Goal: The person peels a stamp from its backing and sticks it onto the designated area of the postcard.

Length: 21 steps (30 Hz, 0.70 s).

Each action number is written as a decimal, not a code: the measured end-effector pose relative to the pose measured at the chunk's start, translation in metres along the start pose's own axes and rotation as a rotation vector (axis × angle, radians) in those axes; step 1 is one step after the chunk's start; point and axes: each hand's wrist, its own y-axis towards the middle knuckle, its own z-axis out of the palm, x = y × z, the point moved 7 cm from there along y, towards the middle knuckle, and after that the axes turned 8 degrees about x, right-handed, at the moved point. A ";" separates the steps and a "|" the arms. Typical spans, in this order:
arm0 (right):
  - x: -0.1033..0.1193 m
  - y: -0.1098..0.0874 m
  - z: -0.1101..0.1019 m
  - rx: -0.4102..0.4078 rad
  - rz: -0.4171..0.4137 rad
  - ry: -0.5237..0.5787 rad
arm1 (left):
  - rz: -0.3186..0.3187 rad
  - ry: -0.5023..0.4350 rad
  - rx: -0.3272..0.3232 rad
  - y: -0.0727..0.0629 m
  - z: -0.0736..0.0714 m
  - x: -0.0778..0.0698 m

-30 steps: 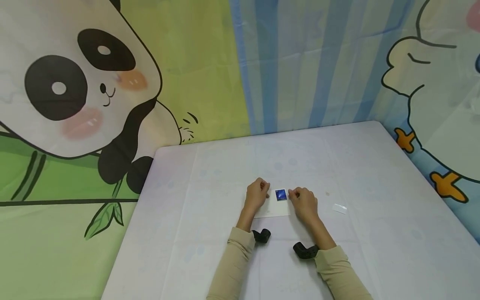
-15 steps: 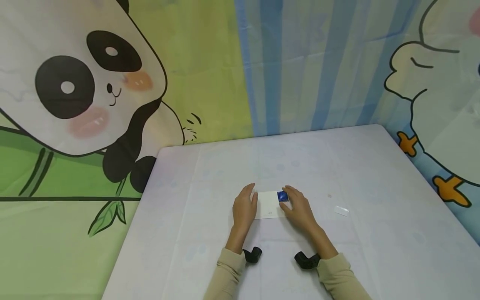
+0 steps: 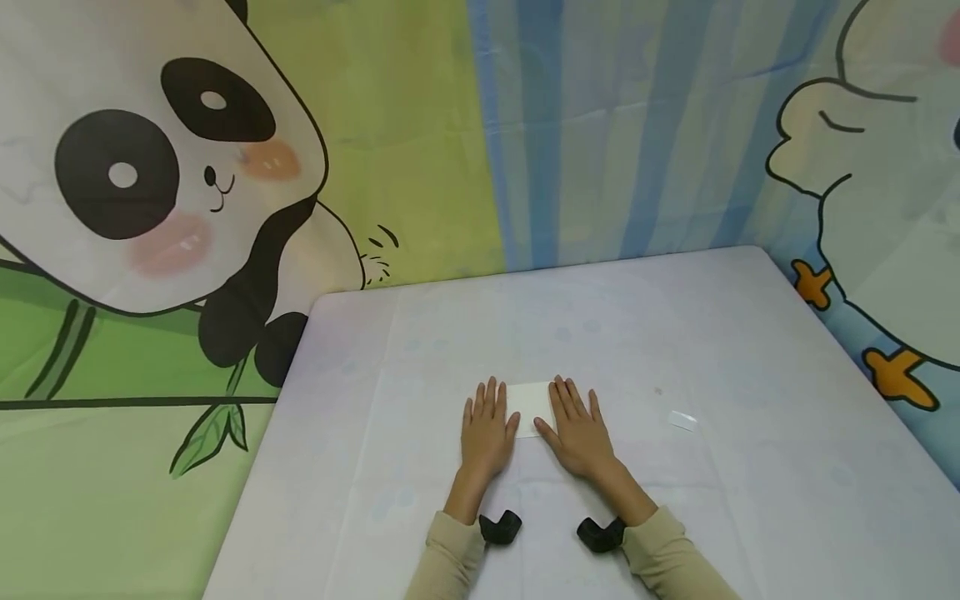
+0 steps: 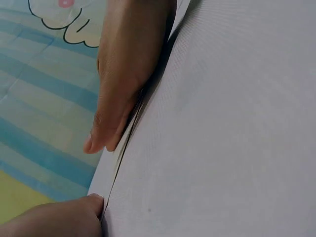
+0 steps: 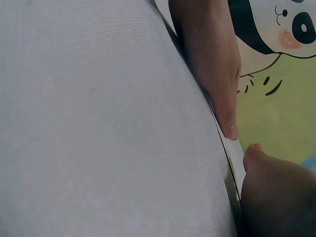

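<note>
A small white paper piece (image 3: pixel 529 404), like an envelope or card, lies flat on the table. Fingers straight, my left hand (image 3: pixel 486 433) rests flat on its left side. My right hand (image 3: pixel 579 433) covers the right side the same way, hiding the blue stamp-like square. Between the two thumbs a strip of bare paper shows. In the left wrist view the paper's thin edge (image 4: pixel 116 170) runs close over the tabletop, under the right hand (image 4: pixel 129 74). The right wrist view has the left hand (image 5: pixel 212 64) low on the surface.
A small clear, shiny strip (image 3: pixel 682 421) lies on the white-covered table (image 3: pixel 420 350), right of the hands. Black curved pieces (image 3: pixel 501 528) stick out at both sleeve cuffs. Behind the table hangs a cartoon-printed cloth (image 3: pixel 412 142).
Curled fingers at the paper's upper part have straightened, and both hands have come down flat on it. The right hand has moved over the blue square, which was visible before.
</note>
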 end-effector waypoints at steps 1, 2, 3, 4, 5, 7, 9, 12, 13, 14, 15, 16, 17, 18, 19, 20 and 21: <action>0.002 0.000 0.001 -0.001 0.005 -0.015 | -0.004 0.006 -0.007 -0.001 0.000 0.001; 0.004 0.001 0.002 0.000 0.010 -0.021 | -0.008 0.009 -0.014 -0.002 0.000 0.003; 0.006 0.001 0.002 0.001 0.013 -0.025 | -0.014 0.012 -0.018 -0.004 0.000 0.004; 0.008 0.002 0.003 0.004 0.017 -0.028 | -0.018 0.014 -0.023 -0.005 0.000 0.006; 0.009 0.003 0.003 0.008 0.020 -0.029 | -0.022 0.014 -0.029 -0.005 0.000 0.007; 0.012 0.005 0.003 0.017 0.026 -0.035 | -0.030 0.017 -0.036 -0.006 0.000 0.009; 0.012 0.006 0.002 0.021 0.032 -0.043 | -0.032 0.012 -0.037 -0.006 0.000 0.010; 0.012 0.008 0.000 0.014 0.035 -0.057 | -0.029 0.012 -0.035 -0.005 0.000 0.010; 0.012 0.007 0.000 0.012 0.035 -0.058 | -0.027 0.013 -0.034 -0.005 0.000 0.009; 0.012 0.007 0.000 0.009 0.033 -0.052 | -0.024 0.016 -0.035 -0.005 0.000 0.009; 0.012 0.006 0.001 0.010 0.030 -0.047 | -0.023 0.021 -0.036 -0.006 0.000 0.008; 0.011 0.006 0.002 0.013 0.027 -0.043 | -0.023 0.023 -0.037 -0.006 0.001 0.008; 0.011 0.005 0.004 0.020 0.026 -0.036 | -0.022 0.026 -0.038 -0.006 0.002 0.008; 0.010 0.005 0.005 0.028 0.024 -0.025 | -0.021 0.026 -0.037 -0.006 0.003 0.008; 0.008 0.005 0.007 0.033 0.019 -0.006 | -0.020 0.023 -0.034 -0.007 0.004 0.009; 0.006 0.004 0.008 0.040 0.012 0.026 | -0.020 0.018 -0.028 -0.007 0.006 0.009; 0.004 0.004 0.009 0.049 0.008 0.075 | -0.020 0.005 -0.023 -0.007 0.007 0.010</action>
